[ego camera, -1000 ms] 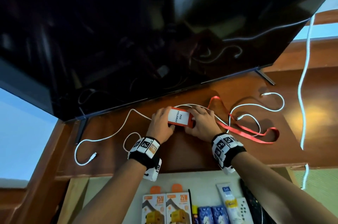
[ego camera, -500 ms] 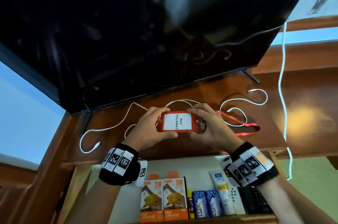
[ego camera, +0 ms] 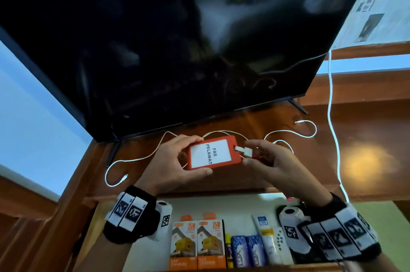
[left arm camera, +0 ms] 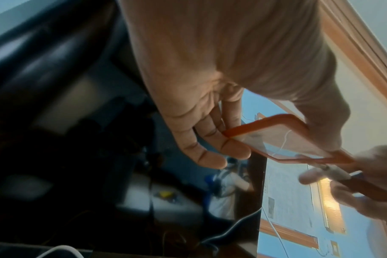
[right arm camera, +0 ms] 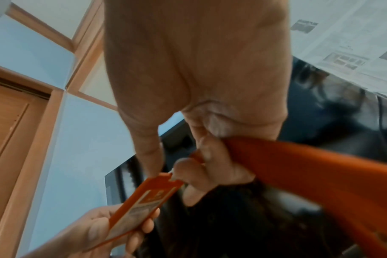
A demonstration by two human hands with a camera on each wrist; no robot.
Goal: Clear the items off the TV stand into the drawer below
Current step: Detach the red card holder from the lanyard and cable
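An orange badge holder point(ego camera: 211, 155) with a white card reading "PAS PELAWAT" is held up above the wooden TV stand point(ego camera: 221, 183). My left hand point(ego camera: 177, 160) grips its left end, thumb under the near edge and fingers over the far edge. My right hand point(ego camera: 264, 160) pinches the white clip point(ego camera: 243, 151) at its right end and bunches the orange lanyard point(right arm camera: 298, 165) in its palm. In the left wrist view the holder point(left arm camera: 283, 139) sits between fingers and thumb. The drawer point(ego camera: 233, 205) stands open below.
A white charging cable point(ego camera: 137, 158) loops across the stand behind my hands; another white cable point(ego camera: 332, 127) hangs at the right. The black TV point(ego camera: 177, 50) looms over the stand. The drawer holds two orange charger boxes point(ego camera: 197, 245), blue packs point(ego camera: 247, 249), a tube and a remote.
Both hands have lifted the badge holder off the stand and drawn it toward me. The lanyard that lay spread on the stand is now gathered into my right hand.
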